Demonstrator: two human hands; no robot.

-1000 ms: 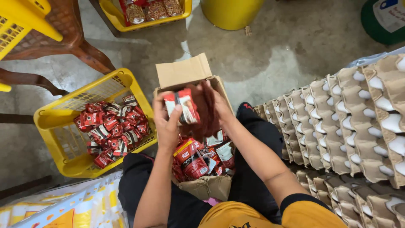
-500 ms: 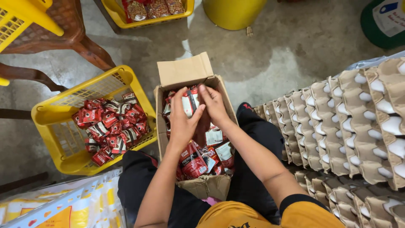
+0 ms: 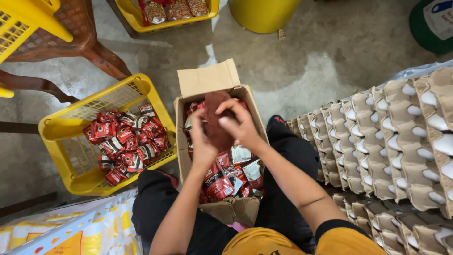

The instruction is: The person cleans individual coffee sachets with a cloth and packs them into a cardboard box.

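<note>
Both hands meet over the cardboard box. The left hand's and right hand's fingers clamp a blurred reddish bundle of sachets between them. Its long axis runs upright, loose sachets just beneath.

A yellow basket of red sachets is set on the concrete floor. A second yellow basket holding packets is seen at the top edge, with a yellow bin beside it. Brown chair legs are seen at upper left. Stacked egg trays with white eggs are ranged at the right. Yellow-and-white packs are seen at lower left.
</note>
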